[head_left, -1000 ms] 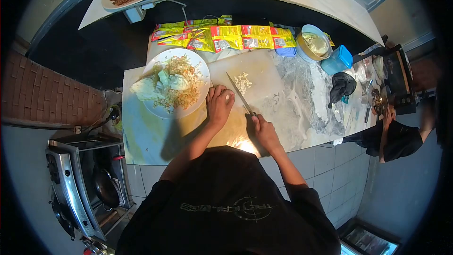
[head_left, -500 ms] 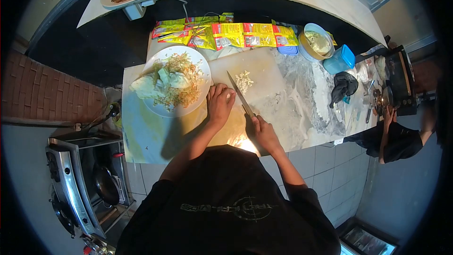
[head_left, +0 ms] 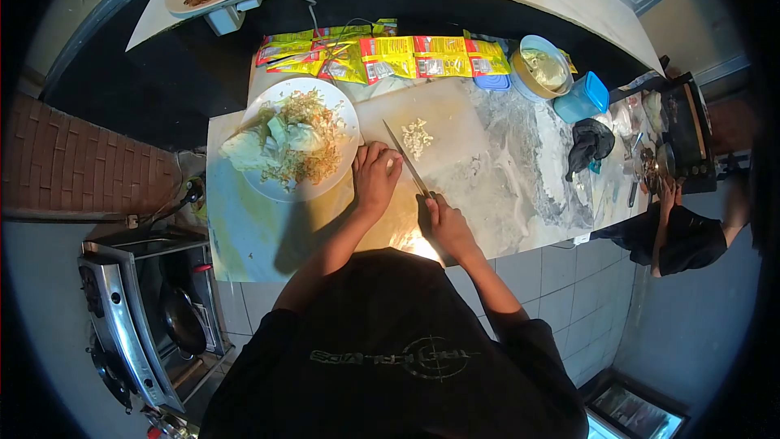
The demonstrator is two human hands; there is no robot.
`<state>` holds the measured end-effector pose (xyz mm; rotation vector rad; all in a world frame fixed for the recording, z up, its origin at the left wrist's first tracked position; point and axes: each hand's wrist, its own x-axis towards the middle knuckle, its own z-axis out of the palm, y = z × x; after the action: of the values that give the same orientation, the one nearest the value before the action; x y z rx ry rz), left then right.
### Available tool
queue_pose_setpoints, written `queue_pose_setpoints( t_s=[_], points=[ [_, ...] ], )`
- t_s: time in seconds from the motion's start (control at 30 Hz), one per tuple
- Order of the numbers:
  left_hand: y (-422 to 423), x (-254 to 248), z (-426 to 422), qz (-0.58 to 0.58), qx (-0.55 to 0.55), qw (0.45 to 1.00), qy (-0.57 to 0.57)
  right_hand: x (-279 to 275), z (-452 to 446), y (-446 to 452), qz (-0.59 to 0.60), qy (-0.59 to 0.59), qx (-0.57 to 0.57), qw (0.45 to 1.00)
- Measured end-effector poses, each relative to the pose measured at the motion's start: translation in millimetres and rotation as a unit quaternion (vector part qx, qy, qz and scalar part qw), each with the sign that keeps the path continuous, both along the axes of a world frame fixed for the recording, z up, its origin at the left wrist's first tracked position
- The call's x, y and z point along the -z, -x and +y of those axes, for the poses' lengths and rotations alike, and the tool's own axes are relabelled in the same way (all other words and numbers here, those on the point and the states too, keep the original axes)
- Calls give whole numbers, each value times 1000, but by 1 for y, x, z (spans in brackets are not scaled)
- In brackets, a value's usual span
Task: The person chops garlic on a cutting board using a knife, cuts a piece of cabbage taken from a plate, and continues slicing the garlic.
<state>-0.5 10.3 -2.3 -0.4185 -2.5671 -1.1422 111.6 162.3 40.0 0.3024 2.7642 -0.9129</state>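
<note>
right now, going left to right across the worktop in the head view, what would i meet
white plate → left hand → chopped pale pieces → right hand → yellow bowl → black bundle

This is a kitchen, shown by the steel stove [head_left: 136, 333] and dark wok [head_left: 183, 323] at left, the cutting board [head_left: 457, 110] with chopped white pieces [head_left: 417, 139], knife [head_left: 405, 152], plate [head_left: 352, 123] of shredded vegetables [head_left: 307, 166], yellow sachets [head_left: 437, 57] and, dimly at far right, what may be an oven [head_left: 691, 126].
</note>
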Motion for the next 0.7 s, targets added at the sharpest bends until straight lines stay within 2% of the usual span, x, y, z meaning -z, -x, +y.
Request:
queue_pose_setpoints(
  t_s=[0.17, 0.3, 0.4, 0.47, 0.7],
  points=[
    [1, 1, -1, -14, 4, 1000, 0, -1, 2, 0, 9, -130, -20, 991],
    [0, 0, 0, -8, -2, 1000, 9, -9, 8, 1, 13, -141, -9, 990],
    [0, 2, -1, -8, -4, 1000, 9, -8, 12, 2, 9, -106, 12, 994],
    [1, 4, -2, -7, 5, 1000, 2, -4, 14, 1, 21, -28, 19, 999],
    [1, -2, -15, -12, 56, 998, -31, -7, 10, 1, 14, 46, 25, 999]
  ],
)
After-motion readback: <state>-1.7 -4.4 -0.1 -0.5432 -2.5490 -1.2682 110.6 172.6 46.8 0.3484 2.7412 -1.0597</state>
